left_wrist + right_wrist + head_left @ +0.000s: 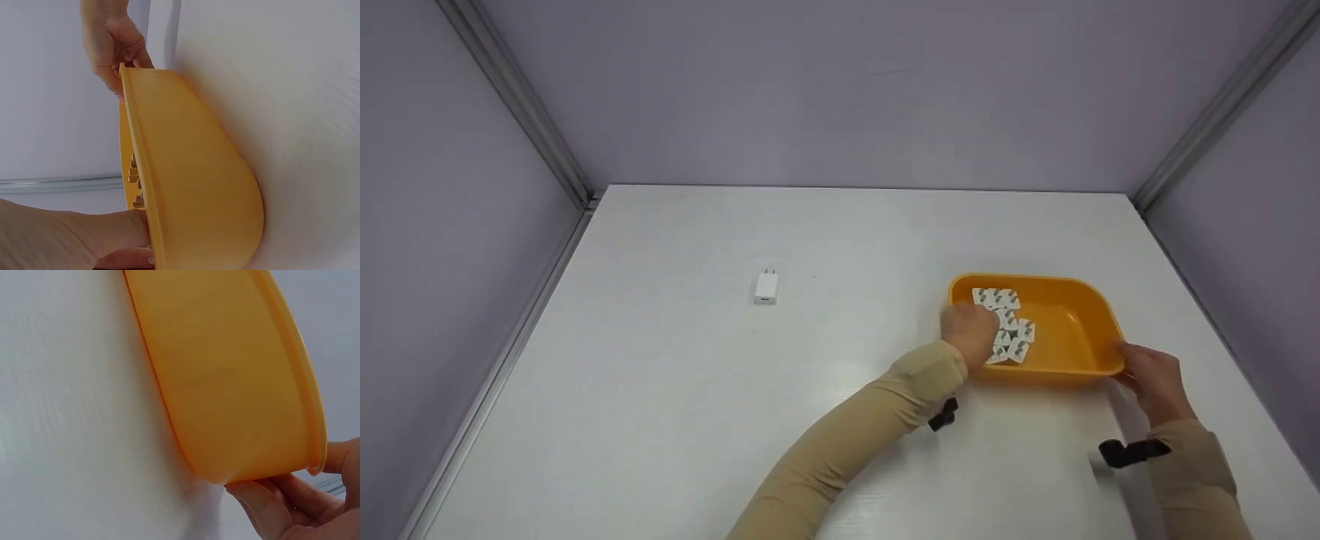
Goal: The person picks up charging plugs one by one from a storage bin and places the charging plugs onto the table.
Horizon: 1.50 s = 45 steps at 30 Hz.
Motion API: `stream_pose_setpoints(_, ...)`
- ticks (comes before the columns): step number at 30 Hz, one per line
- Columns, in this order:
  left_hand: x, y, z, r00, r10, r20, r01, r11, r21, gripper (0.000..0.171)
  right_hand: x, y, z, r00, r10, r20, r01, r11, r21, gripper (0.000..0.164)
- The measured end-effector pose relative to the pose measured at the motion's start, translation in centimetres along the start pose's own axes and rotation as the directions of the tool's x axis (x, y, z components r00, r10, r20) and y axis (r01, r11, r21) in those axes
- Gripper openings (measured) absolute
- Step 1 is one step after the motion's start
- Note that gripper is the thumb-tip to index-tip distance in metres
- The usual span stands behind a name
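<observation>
An orange plastic basin point(1065, 326) stands at the right of the white table. Several white chargers point(1018, 350) crowd its left half, apparently on end with prongs up. My left hand point(969, 330) reaches over the near left corner into the basin, beside the chargers. The rim and the back of the hand hide most of its fingers, so whatever they hold cannot be seen. At the basin's right end, my right hand point(1155, 379) grips the rim and corner, with fingers point(264, 509) under the outer wall. One white charger point(766, 288) lies apart, left of centre.
The white table point(660, 390) runs back to a pale wall point(840, 97), with side walls framed by metal posts. Both forearms wear beige sleeves point(847, 442) and black wrist mounts point(1132, 452).
</observation>
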State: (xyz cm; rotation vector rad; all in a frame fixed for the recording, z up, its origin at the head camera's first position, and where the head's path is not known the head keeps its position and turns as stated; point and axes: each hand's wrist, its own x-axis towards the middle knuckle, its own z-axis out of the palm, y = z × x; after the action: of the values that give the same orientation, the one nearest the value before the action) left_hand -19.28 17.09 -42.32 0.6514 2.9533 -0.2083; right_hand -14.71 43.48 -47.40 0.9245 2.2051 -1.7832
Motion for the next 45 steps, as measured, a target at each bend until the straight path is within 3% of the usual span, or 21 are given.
stream_pose_setpoints(14,0.4,0.0,0.6,0.999,0.024,-0.024,-0.024,0.999,0.039,0.019,0.0,0.0,0.0,1.000,-0.010,0.002,0.010,0.999,0.041,0.072)
stream_pose_setpoints(23,0.5,-0.2,0.7,0.999,0.047,-0.009,-0.047,0.998,0.031,0.019,0.2,-0.2,0.3,0.999,0.043,-0.027,-0.044,0.998,-0.043,0.068)
stream_pose_setpoints(29,0.5,-0.4,0.7,0.997,0.066,-0.026,-0.065,0.997,0.032,0.016,0.2,0.0,0.2,1.000,0.023,-0.018,-0.023,1.000,0.004,0.069)
stream_pose_setpoints(34,0.5,-0.7,0.4,0.995,0.096,-0.026,-0.095,0.995,0.013,0.024,0.2,0.3,0.0,0.999,-0.045,-0.008,0.045,0.996,0.078,0.049)
stream_pose_setpoints(37,0.6,-1.0,0.1,0.994,0.106,-0.035,-0.106,0.994,-0.009,0.024,0.2,0.3,0.0,0.999,-0.049,-0.013,0.050,0.996,0.073,0.052)
stream_pose_setpoints(41,0.5,-1.4,-0.1,0.989,0.126,-0.072,-0.130,0.990,-0.055,0.025,0.3,0.2,0.2,1.000,-0.019,-0.017,0.019,0.999,0.038,0.073)
stream_pose_setpoints(45,0.2,-1.7,-0.2,0.984,0.143,-0.109,-0.157,0.978,-0.136,0.029,0.3,0.1,0.2,1.000,-0.003,-0.024,0.004,0.999,0.046,0.073)
